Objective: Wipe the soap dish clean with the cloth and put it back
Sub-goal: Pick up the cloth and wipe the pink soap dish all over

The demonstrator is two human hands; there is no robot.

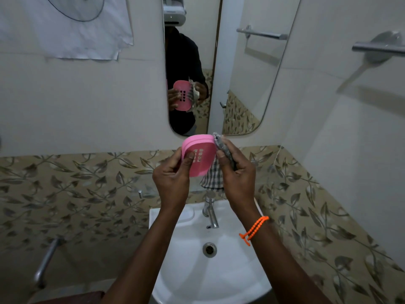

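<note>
A pink oval soap dish [202, 157] with drain holes is held up in front of me, above the sink. My left hand [172, 181] grips its left edge, thumb on its face. My right hand [237, 174] is shut on a grey checked cloth [213, 174], pressing a bunched part against the dish's right rim while the rest hangs below. The mirror [241, 84] reflects the dish, the cloth and both hands.
A white sink [241, 270] sits below my arms, with a chrome tap [211, 212] and a moulded soap recess [186, 213] at its back left. Towel bars [377, 48] are on the right wall. A pipe [47, 260] is low on the left.
</note>
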